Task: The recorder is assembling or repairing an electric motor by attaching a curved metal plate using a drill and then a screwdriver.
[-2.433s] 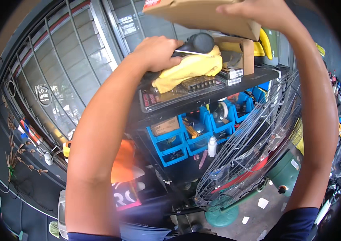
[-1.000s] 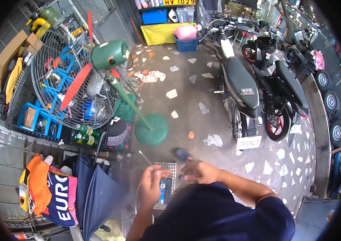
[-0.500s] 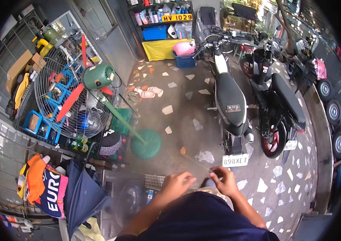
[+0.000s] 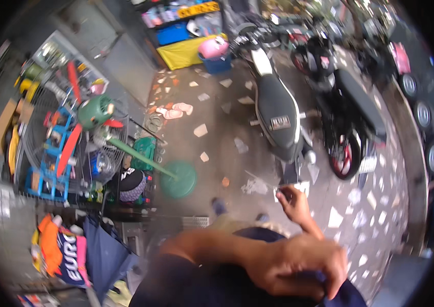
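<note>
My right hand (image 4: 294, 204) is out in front of my body near the rear of the closest motorcycle (image 4: 278, 112), its fingers pinched together. From its fingertips a thin pale wire-like strand (image 4: 259, 179) seems to run toward the upper left; blur hides its exact kind. My left arm reaches across my dark blue shirt (image 4: 191, 281) to the right. At its end, my left hand (image 4: 298, 263) is bent down over the shirt, nearest to its right side. Motion smears its curled fingers, so whether they grip anything does not show.
Left of me stand a green fan (image 4: 94, 112) with red blades and a round base (image 4: 178, 179), a rack with blue baskets (image 4: 48, 184), and a folded dark umbrella (image 4: 104, 250). A second motorcycle (image 4: 355, 102) is parked at right. Pink slippers (image 4: 176, 110) lie on the floor.
My left hand has swung from beside the right hand across my body to the lower right. My right hand has moved slightly up and right. The view has shifted and tilted.
</note>
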A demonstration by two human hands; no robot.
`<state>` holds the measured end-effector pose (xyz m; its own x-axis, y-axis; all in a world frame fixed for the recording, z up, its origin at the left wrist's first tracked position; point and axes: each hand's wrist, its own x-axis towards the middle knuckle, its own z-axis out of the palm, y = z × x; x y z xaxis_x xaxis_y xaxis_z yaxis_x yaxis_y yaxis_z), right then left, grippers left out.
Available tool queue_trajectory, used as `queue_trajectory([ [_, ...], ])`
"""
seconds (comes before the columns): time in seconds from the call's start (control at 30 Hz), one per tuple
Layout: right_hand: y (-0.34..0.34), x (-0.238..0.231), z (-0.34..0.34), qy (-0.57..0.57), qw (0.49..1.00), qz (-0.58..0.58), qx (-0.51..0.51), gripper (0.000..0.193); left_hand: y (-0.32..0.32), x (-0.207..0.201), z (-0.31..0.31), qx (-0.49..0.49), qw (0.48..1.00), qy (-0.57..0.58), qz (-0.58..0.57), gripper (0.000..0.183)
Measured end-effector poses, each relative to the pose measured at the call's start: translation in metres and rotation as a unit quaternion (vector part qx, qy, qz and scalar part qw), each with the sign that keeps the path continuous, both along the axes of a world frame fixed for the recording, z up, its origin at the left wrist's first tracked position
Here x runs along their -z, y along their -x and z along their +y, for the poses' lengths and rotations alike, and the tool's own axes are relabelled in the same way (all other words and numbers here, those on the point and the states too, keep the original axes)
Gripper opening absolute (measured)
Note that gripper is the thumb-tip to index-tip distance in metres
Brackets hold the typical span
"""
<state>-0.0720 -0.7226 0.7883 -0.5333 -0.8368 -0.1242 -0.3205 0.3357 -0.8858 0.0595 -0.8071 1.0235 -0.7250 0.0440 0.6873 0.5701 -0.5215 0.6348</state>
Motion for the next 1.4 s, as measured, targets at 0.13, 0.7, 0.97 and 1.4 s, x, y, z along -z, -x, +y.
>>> queue_trajectory([
  [0.13, -0.012, -0.035, -0.042, -0.078, 0.996, -0.05, 0.011, 0.025, 0.02, -0.02, -0.023, 0.093, 0.981, -0.165, 0.051, 0.011],
  [0.7, -0.133, -0.024, -0.048, 0.039, 0.877, 0.008, 0.48, 0.026, 0.073, 0.072, -0.168, 0.065, 0.905, 0.398, 0.136, 0.018],
  [0.97, -0.199, -0.04, 0.021, 0.22, 0.722, 0.002, 0.656, 0.022, 0.072, 0.164, -0.063, 0.183, 0.745, 0.63, 0.125, 0.028],
  [1.4, -0.338, 0.048, 0.226, -0.057, 0.604, -0.031, 0.794, 0.038, 0.059, 0.225, 0.121, 0.235, 0.601, 0.762, 0.058, 0.024],
])
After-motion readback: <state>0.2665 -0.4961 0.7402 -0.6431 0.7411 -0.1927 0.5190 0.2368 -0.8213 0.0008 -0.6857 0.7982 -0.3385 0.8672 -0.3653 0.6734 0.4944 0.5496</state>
